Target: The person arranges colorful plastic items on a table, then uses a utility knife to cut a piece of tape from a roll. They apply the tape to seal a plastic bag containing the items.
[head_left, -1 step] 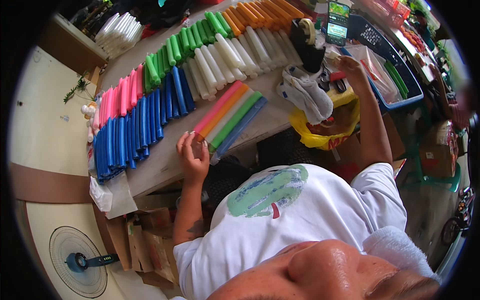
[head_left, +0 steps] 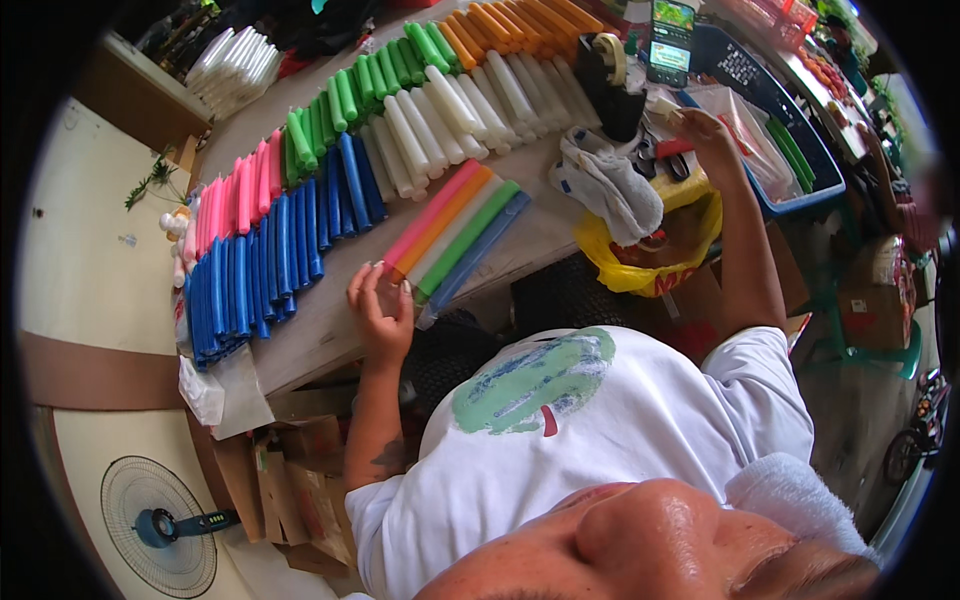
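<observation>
A clear plastic pack of candles (head_left: pixel 452 232) lies at the table's near edge, with pink, orange, white, green and blue candles side by side. My left hand (head_left: pixel 383 325) pinches the near end of this pack between thumb and fingers. My right hand (head_left: pixel 700 135) is raised at the right, its fingers closed around something small and pale that I cannot make out. Just left of it stands a black tape dispenser (head_left: pixel 612 100) with a roll of tape. Below lie a grey-white cloth (head_left: pixel 610 190) and dark-handled scissors (head_left: pixel 675 160), partly covered.
Rows of blue candles (head_left: pixel 245 275), pink candles (head_left: pixel 240 195), green candles (head_left: pixel 375 80), white candles (head_left: pixel 440 120) and orange candles (head_left: pixel 515 28) cover the table. A yellow bag (head_left: pixel 650 270) hangs at its edge. Right are a phone (head_left: pixel 670 45) and blue basket (head_left: pixel 830 190).
</observation>
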Tool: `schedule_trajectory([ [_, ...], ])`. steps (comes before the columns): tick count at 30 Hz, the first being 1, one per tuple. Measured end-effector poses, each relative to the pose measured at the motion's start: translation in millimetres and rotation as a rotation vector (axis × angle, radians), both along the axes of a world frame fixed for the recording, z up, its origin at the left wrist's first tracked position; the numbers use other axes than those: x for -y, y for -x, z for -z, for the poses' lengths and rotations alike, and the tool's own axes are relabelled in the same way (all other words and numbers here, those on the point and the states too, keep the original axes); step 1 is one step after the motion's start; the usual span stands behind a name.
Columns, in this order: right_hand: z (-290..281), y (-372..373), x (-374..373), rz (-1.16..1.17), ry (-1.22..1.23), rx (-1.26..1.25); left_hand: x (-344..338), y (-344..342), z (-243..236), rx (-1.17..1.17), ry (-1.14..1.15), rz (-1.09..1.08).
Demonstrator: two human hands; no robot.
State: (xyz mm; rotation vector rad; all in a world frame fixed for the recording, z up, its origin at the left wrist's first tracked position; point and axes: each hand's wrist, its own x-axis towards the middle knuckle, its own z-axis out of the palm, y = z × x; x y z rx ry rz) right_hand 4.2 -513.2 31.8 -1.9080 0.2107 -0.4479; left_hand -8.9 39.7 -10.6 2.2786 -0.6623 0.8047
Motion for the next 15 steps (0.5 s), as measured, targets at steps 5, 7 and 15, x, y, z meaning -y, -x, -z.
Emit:
schedule_trajectory([
  [5, -38.4, 63.8, -23.7, -0.147, -0.079, -0.315, -7.0, -5.3, -48.7, 0.021, 0.086, 0.078],
  [7, -10.3, 80.7, -20.2, -0.09, 0.011, -0.432, -0.7, -0.8, -99.5, 0.071, 0.288, 0.241],
  [15, 81.1, 89.3, -10.7, 0.049, 0.486, -0.512, -32.7, 63.0, -261.9, 0.489, -0.065, 0.812],
])
